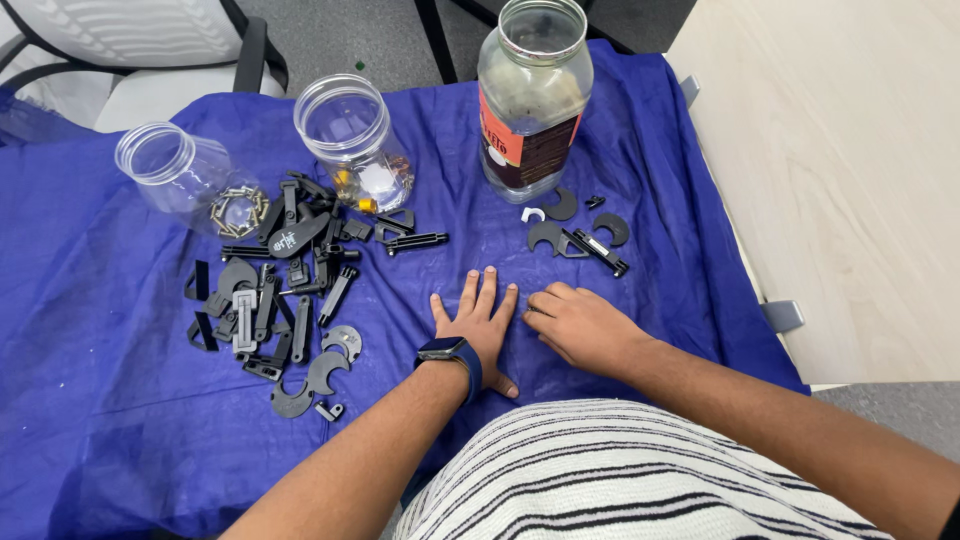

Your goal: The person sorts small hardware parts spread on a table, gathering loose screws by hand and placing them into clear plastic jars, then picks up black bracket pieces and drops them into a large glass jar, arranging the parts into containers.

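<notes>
Resting on blue cloth (120,400), left hand (478,325) flat (fingers spread, empty), right hand (580,325) curled, empty.

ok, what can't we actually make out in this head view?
- Right hand: fingers curled on the blue cloth; anything under them is hidden.
- Pile of flat black plastic parts: overlapping, so no count.
- Tall labelled glass jar: top cut by the edge.
- Small clear plastic jar lying on its side: metal bits inside too small to identify.
</notes>
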